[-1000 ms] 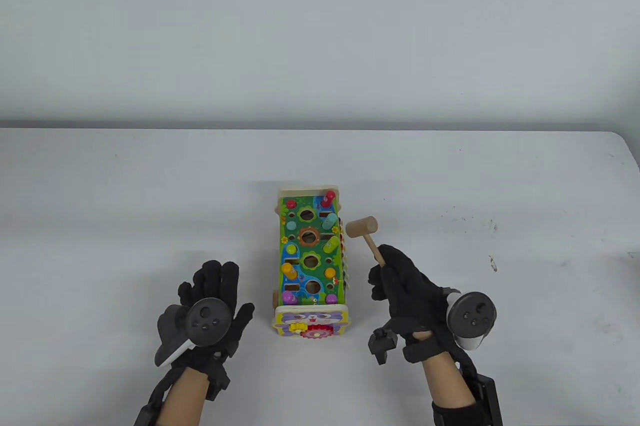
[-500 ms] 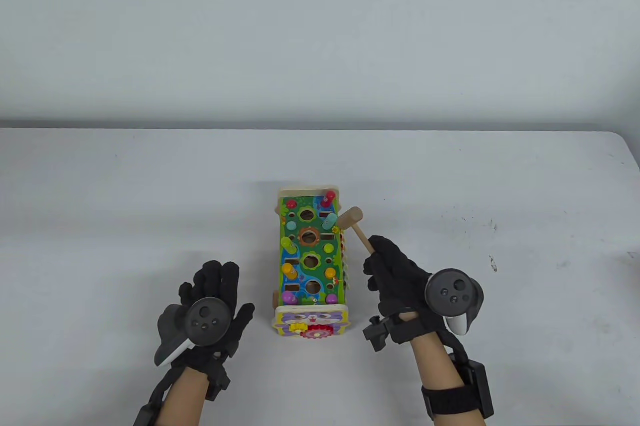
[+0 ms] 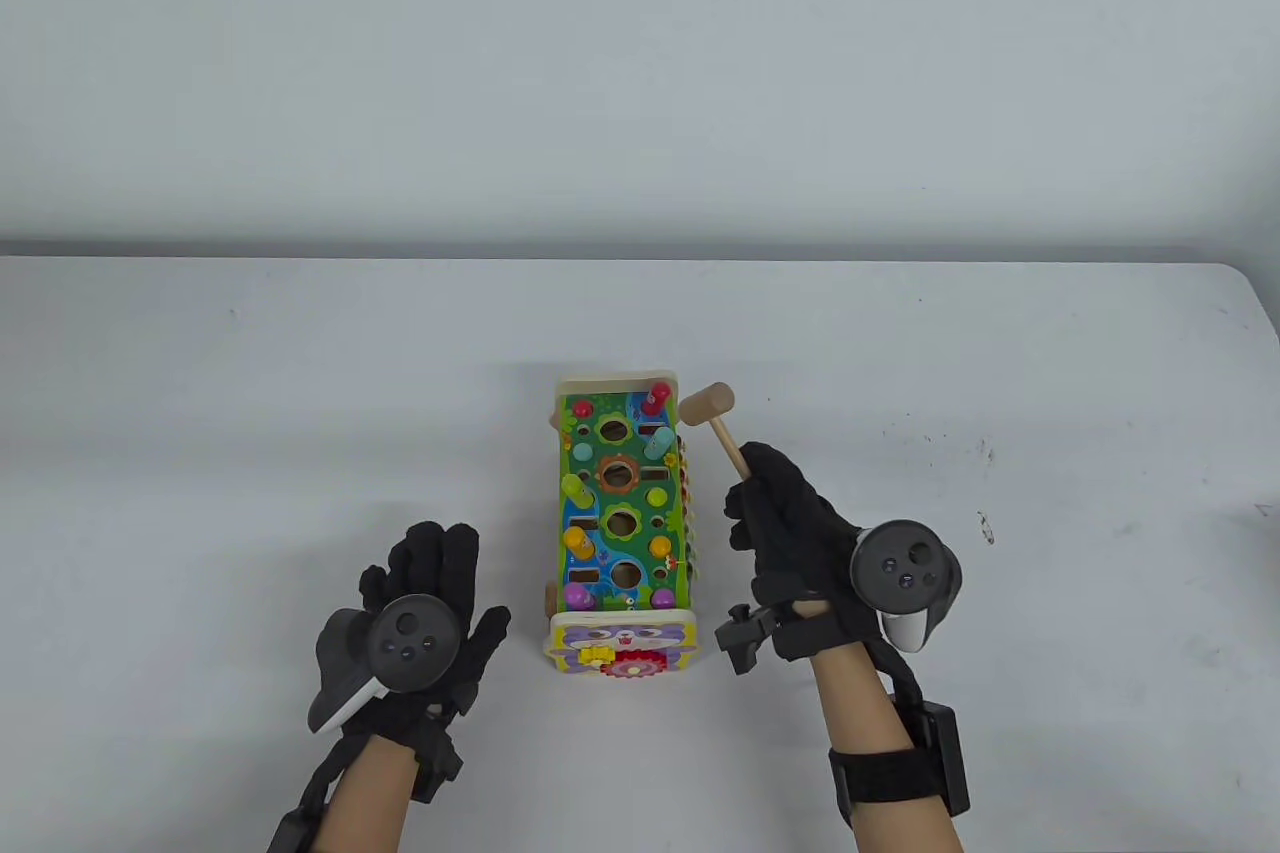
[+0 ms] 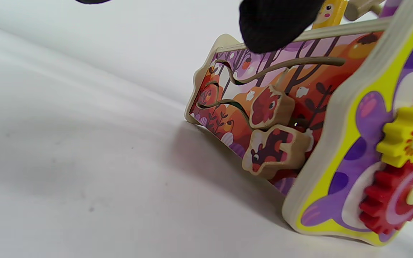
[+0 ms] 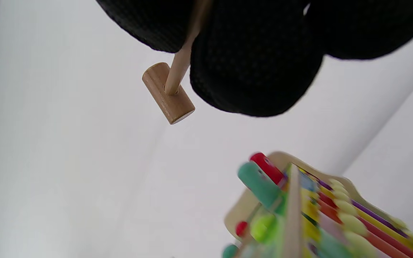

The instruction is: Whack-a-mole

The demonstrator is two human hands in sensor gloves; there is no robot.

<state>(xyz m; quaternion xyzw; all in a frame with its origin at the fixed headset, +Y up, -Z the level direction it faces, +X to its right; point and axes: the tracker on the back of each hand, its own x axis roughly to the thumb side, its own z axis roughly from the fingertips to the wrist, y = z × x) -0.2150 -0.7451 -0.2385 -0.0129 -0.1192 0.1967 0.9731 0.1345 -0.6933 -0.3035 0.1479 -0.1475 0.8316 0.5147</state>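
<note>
The left hand (image 3: 415, 613) is lying flat, fingers spread, beside the colourful wooden peg toy box (image 3: 620, 523) on the table. The right hand (image 3: 800, 543) is gripping the small wooden mallet (image 3: 708, 406), poising it near the far red peg (image 3: 660, 390) for a strike.

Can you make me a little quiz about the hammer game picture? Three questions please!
1. True or false: the left hand holds the wooden hammer.
2. The hammer head is: A) beside the toy box's far right corner, B) lying on the table, C) over the gears.
3. What colour is the bigger gear on the toy's near end?

Key: 1 false; the right hand grips it. 2 A. 3 red.
</note>
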